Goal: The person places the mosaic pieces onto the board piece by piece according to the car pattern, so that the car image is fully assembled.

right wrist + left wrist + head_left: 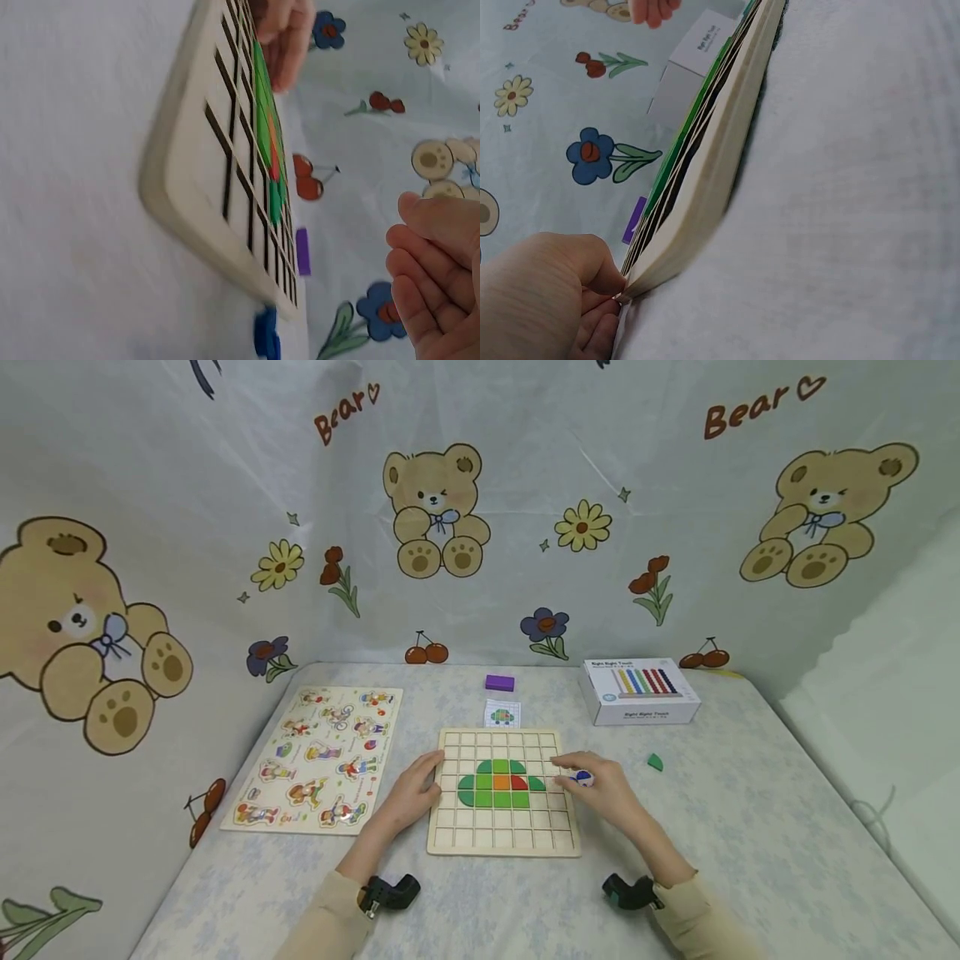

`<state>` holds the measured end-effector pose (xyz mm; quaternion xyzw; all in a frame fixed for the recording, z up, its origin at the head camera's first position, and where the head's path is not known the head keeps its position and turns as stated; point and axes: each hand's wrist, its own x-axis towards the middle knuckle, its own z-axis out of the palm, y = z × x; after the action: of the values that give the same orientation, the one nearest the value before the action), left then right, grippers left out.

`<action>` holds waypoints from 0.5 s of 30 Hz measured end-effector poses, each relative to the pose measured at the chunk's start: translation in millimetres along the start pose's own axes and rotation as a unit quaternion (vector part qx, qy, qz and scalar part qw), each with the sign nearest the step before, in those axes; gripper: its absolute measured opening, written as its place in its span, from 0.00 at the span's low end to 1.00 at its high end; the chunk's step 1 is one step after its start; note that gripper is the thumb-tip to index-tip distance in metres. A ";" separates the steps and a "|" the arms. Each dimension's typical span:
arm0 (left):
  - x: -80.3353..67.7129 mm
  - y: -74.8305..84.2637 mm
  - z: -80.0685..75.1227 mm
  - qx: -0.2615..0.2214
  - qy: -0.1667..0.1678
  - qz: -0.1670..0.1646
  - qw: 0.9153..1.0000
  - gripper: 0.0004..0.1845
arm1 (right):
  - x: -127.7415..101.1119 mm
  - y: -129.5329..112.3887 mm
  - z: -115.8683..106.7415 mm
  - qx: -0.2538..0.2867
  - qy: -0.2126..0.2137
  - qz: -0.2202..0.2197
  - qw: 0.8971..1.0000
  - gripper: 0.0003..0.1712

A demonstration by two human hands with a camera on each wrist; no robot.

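Observation:
A square wooden grid board (504, 842) lies on the table, with green, orange and red pieces set in its middle cells. My left hand (408, 795) holds the board's left edge; the left wrist view shows the thumb and fingertips at its rim. Over the right edge hovers my right hand (606, 789), its fingers loosely bent and nothing visible between them. Small blue pieces (582, 777) lie beside that edge, partly hidden by this hand. A green quarter-round piece (655, 762) is farther right. Behind the board rests a small pattern card (493, 705) showing a similar coloured figure.
To the left lies a wooden picture puzzle (315, 768) with several figures. A purple block (500, 682) stands behind the pattern card. At the back right is a white box (637, 692) with a printed picture. A bear-patterned cloth (510, 410) hangs behind the table.

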<state>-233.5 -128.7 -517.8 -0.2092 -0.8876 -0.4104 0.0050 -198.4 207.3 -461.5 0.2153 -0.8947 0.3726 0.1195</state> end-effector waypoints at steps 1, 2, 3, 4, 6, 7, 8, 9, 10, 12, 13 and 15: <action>0.6 0.3 -0.1 0.002 0.000 -0.001 1.000 0.31 | 0.5 6.1 -9.6 -0.006 0.012 0.011 1.000 0.17; 1.0 0.8 -0.3 0.001 0.001 -0.002 1.000 0.31 | 0.6 13.0 -19.4 -0.009 0.021 0.025 0.999 0.17; 1.3 1.5 -0.7 0.000 0.001 -0.004 1.000 0.31 | 0.2 20.6 -29.0 -0.015 0.031 0.038 0.999 0.17; 1.5 1.9 -0.9 -0.001 0.002 -0.004 1.000 0.31 | -0.5 28.4 -38.6 -0.017 0.038 0.057 0.998 0.17; 1.5 2.6 -1.1 -0.002 0.005 -0.005 1.000 0.31 | -2.9 44.6 -56.3 -0.021 0.047 0.099 0.994 0.18; 1.5 2.8 -1.2 -0.003 0.005 -0.006 1.000 0.31 | -4.5 52.4 -64.3 -0.023 0.048 0.119 0.991 0.19; 1.5 3.0 -1.2 -0.005 0.005 -0.007 1.000 0.31 | -6.4 60.4 -71.5 -0.030 0.046 0.138 0.989 0.20; 1.4 3.0 -1.0 -0.006 0.005 -0.006 1.000 0.31 | -8.2 67.9 -77.7 -0.037 0.041 0.154 0.987 0.20; 1.2 2.5 -0.7 -0.007 0.004 -0.005 1.000 0.31 | -10.1 75.2 -83.3 -0.042 0.035 0.166 0.985 0.20; 0.9 1.5 0.3 -0.007 0.005 -0.002 1.000 0.31 | -12.9 88.6 -91.2 -0.052 0.018 0.177 0.983 0.20; 0.9 1.1 0.7 -0.006 0.005 -0.002 1.000 0.31 | -14.1 94.4 -94.0 -0.059 0.011 0.177 0.982 0.19; 0.8 0.1 1.8 -0.003 0.005 0.000 1.000 0.31 | -15.7 103.8 -97.4 -0.066 -0.001 0.175 0.982 0.19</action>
<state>-233.9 -127.0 -518.7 -0.2073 -0.8862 -0.4142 0.0091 -228.6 347.3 -463.7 0.0469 -0.9412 0.3282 0.0657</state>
